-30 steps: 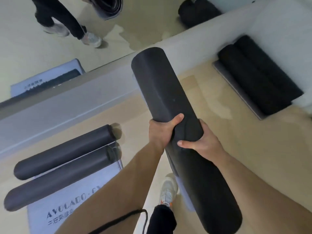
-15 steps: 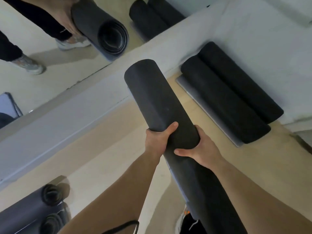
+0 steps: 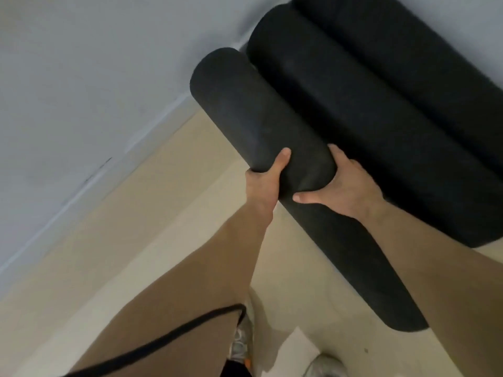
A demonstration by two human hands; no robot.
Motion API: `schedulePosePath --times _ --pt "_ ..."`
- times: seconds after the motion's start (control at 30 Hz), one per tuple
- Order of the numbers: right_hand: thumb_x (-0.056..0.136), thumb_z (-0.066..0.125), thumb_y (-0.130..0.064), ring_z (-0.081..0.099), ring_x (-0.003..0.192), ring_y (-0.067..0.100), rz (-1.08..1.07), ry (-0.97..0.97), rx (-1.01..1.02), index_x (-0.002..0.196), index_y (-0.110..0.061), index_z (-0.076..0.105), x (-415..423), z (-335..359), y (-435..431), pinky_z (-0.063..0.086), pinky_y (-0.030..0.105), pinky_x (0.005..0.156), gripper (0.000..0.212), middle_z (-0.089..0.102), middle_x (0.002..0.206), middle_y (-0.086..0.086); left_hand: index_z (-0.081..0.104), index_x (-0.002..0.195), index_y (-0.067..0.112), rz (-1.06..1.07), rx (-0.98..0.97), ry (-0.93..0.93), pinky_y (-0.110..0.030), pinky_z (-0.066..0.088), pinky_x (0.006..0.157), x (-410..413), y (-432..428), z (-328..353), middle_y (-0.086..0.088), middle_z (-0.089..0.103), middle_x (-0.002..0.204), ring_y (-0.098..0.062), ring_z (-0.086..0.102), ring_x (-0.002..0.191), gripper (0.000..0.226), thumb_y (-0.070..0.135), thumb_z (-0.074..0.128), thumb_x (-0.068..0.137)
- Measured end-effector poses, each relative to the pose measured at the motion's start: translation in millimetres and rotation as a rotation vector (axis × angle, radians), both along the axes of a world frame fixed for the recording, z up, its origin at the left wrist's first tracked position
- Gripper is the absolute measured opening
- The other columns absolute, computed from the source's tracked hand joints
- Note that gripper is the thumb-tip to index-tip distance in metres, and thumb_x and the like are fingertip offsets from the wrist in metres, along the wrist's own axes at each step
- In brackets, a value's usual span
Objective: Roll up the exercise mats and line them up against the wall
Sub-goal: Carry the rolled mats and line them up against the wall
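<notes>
I hold a rolled black exercise mat lengthwise in front of me, its far end close to the pale wall. My left hand grips the roll from its left side, thumb on top. My right hand grips it from the right side, thumb across the roll. Right of it, two more rolled black mats lie side by side: the nearer one runs alongside the held roll, the farther one lies beyond it at the top right. Whether the held roll touches the floor I cannot tell.
Beige floor spreads to the left and below. The wall's white baseboard runs diagonally from lower left to the mats. My shoes show at the bottom, and a black cable crosses my left forearm.
The view has swung right and closed in on the two mats by the wall. The held roll has come down next to them. The mirror and the mats at the left have left the view.
</notes>
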State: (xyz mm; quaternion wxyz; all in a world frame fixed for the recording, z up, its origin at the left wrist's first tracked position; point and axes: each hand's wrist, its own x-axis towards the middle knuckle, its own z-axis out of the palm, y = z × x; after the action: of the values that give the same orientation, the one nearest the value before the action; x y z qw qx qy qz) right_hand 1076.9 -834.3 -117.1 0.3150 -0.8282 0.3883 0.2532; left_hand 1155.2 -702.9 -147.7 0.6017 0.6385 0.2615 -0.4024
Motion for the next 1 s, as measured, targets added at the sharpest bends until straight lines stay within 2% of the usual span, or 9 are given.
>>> schedulePosePath --times 0.17,0.33,0.43,0.47,0.53,0.6,0.77,0.87,1.0 --pt "0.064 0.083 -0.070 0.035 0.144 0.042 0.046 0.022 -0.159 0.162 -0.034 0.008 17.2 -23.4 -11.4 0.037 0.061 0.113 0.129 0.030 0.162 0.009 0.046 0.138 0.018 0.022 -0.032 0.064 -0.048 0.054 0.105 12.6 -26.3 -29.6 0.002 0.064 0.132 -0.023 0.063 0.119 0.108 0.064 0.092 0.052" --pt "0.068 0.077 -0.076 0.038 0.142 0.040 0.105 0.029 -0.235 0.161 -0.036 0.007 14.4 -19.2 -17.6 0.041 0.059 0.110 0.123 0.033 0.161 0.008 0.039 0.143 0.020 -0.026 -0.068 0.130 -0.050 0.050 0.109 20.4 -30.7 -29.6 0.004 0.057 0.138 -0.022 0.058 0.122 0.085 0.052 0.085 0.079" --pt "0.073 0.073 -0.077 0.036 0.143 0.042 0.129 0.067 -0.320 0.160 -0.035 0.007 14.1 -13.4 -3.1 0.042 0.059 0.107 0.117 0.031 0.162 0.009 0.040 0.137 0.024 -0.243 0.066 0.080 -0.045 0.056 0.089 25.7 -23.0 -22.9 0.005 0.055 0.134 -0.024 0.057 0.120 0.076 0.066 0.073 0.083" --pt "0.075 0.073 -0.074 0.035 0.143 0.042 0.128 0.079 -0.351 0.161 -0.033 0.009 14.1 -9.7 4.6 0.042 0.058 0.107 0.114 0.029 0.162 0.010 0.042 0.137 0.023 -0.299 0.138 0.038 -0.043 0.056 0.088 25.6 -17.2 -18.0 0.004 0.056 0.134 -0.025 0.058 0.119 0.077 0.069 0.070 0.083" --pt "0.081 0.074 -0.065 0.034 0.142 0.041 0.115 0.069 -0.406 0.161 -0.028 0.015 14.6 1.0 22.9 0.042 0.058 0.109 0.105 0.028 0.162 0.011 0.041 0.149 0.017 -0.387 0.255 -0.047 -0.046 0.052 0.103 23.6 0.1 -8.3 -0.002 0.057 0.142 -0.028 0.058 0.124 0.087 0.072 0.065 0.086" --pt "0.086 0.071 -0.058 0.034 0.142 0.041 0.127 0.022 -0.417 0.160 -0.025 0.021 14.8 16.6 45.6 0.039 0.056 0.110 0.095 0.030 0.161 0.011 0.039 0.154 0.016 -0.460 0.324 -0.095 -0.041 0.044 0.112 20.4 31.4 7.0 -0.004 0.056 0.147 -0.029 0.056 0.130 0.086 0.070 0.059 0.091" --pt "0.091 0.066 -0.056 0.039 0.140 0.036 0.313 -0.020 -0.286 0.159 -0.025 0.024 17.9 68.2 124.6 0.040 0.051 0.108 0.085 0.035 0.160 0.007 0.047 0.151 0.014 -0.491 0.469 -0.087 -0.035 0.037 0.112 -2.2 161.5 57.6 -0.003 0.057 0.148 -0.026 0.052 0.136 0.068 0.058 0.055 0.100" --pt "0.094 0.063 -0.051 0.043 0.136 0.036 0.469 -0.070 -0.245 0.157 -0.023 0.029 9.1 109.1 191.0 0.041 0.048 0.105 0.077 0.039 0.157 0.007 0.047 0.151 0.011 -0.444 0.578 -0.074 -0.032 0.035 0.110 -30.7 252.4 100.7 -0.005 0.053 0.152 -0.026 0.046 0.141 0.064 0.051 0.055 0.102" --pt "0.094 0.061 -0.049 0.047 0.129 0.034 0.635 -0.118 -0.166 0.154 -0.023 0.035 -15.6 164.3 292.4 0.043 0.043 0.099 0.071 0.043 0.152 0.006 0.050 0.149 0.013 -0.316 0.652 -0.106 -0.028 0.036 0.101 -86.2 357.4 161.4 -0.002 0.056 0.150 -0.024 0.049 0.138 0.059 0.047 0.056 0.101"
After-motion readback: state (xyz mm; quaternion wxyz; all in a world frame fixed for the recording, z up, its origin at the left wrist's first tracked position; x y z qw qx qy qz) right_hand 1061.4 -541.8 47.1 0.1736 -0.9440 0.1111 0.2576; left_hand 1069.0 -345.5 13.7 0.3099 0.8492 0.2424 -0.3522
